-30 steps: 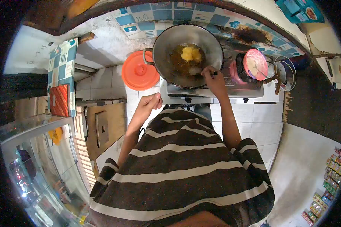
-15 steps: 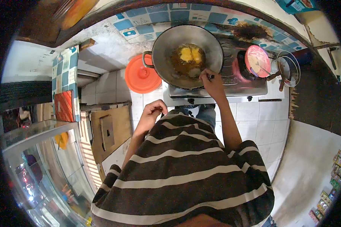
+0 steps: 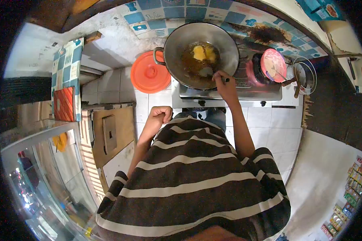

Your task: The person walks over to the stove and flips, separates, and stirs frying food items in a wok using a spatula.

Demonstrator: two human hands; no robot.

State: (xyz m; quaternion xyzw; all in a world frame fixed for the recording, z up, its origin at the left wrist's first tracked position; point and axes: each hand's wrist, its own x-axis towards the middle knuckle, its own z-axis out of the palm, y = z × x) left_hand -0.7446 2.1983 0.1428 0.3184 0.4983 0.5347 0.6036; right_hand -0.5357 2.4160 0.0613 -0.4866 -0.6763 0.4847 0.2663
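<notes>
Some yellow food in brown oil, low in grey wok. Right hand grips utensil over wok's near rim, head in oil. Left hand curled closed near striped shirt. Pale mix in pink bowl. Orange lid left of wok. White floor tiles between front edge of stove and shirt.

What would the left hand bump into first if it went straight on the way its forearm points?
Probably the stove, near its left front corner. The left hand's height is hard to judge; if higher, it might meet the wok instead.
</notes>
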